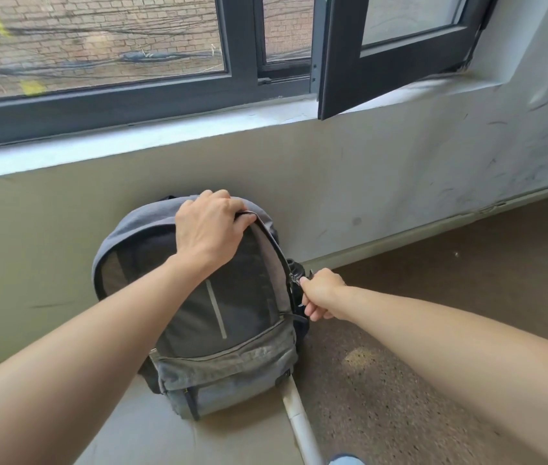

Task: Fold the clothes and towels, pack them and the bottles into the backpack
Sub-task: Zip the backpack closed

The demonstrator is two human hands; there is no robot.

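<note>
**Desk:** Where does the backpack (219, 317) stand?

**Photographer:** Upright at the far right corner of a low grey platform (131, 414), its back leaning on the pale wall (366, 182) below the window (98, 45); its lower right corner meets the white pipe (299, 421) that runs along the platform's right edge; beyond the pipe lies the brown speckled floor (433, 330).

**Desk:** And the hands?

**Photographer:** The left hand (210, 226) grips the top of the pack from above, fingers curled over the crown and thumb on the front panel beside the zip line; the right hand (321, 293) pinches the zipper pull (296, 280) partway down the pack's right side, the other fingers tucked in; both forearms are bare.

**Desk:** Any bottles in view?

**Photographer:** One dark bottle (294, 268) stands against the pack's right side, just beside the right hand, only its top showing; whether a side pocket holds it I cannot tell.

**Desk:** Background?

**Photographer:** A dark-framed sash (393, 45) hangs open inward over the sill (165, 129); brick paving shows through the glass.
</note>
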